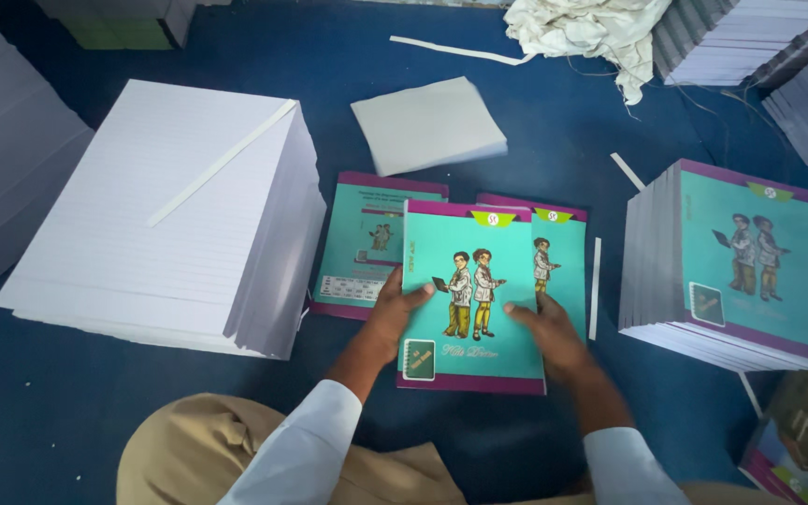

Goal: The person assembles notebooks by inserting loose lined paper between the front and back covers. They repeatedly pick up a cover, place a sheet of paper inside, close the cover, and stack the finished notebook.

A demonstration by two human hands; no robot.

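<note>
Head view: a teal notebook cover (472, 297) with a purple border is pressed flat on the blue floor (77, 411), near the middle of the scene and close to the seated person. It is overlapped onto two more covers, one at the left (367, 245) and one at the right (565, 245). The left hand (396, 313) is laid on the cover's left edge, thumb on top and fingers spread; nothing is gripped, the hand is held open and flat. The right hand (546, 335) is rested palm down on the lower right part, fingers extended, also open with nothing clasped. Both forearms are reached forward from white sleeves.

A tall stack of ruled paper (170, 215) is seen at the left, a small pile of sheets (427, 124) further off, and a stack of finished notebooks (736, 266) at the right, with a crumpled white cloth (591, 28) at the far edge.

A slip seems possible: the glossy cover could be slid out of line over the covers underneath if uneven pressure were applied, and a corner might be creased
</note>
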